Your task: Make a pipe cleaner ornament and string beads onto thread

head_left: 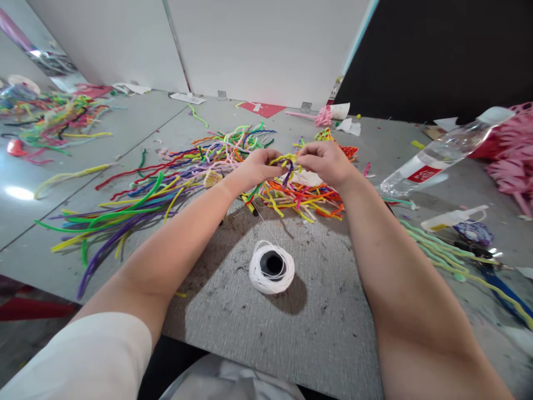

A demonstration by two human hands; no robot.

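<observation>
Both hands meet over a heap of coloured fuzzy stems. My left hand is closed, pinching the left side of a small yellow and purple twisted piece. On the piece's right side, the fingers of my right hand are pressed together on it. Fingertips cover part of the piece, so its exact shape is unclear. A spool of white string rests on the grey table below the hands, and a thin strand runs from it up toward the heap.
A clear plastic bottle leans at the right, near a small white glue bottle, blue-handled scissors and pale green stems. Long stems spread left. Pink looped material lies far right. White panels stand behind.
</observation>
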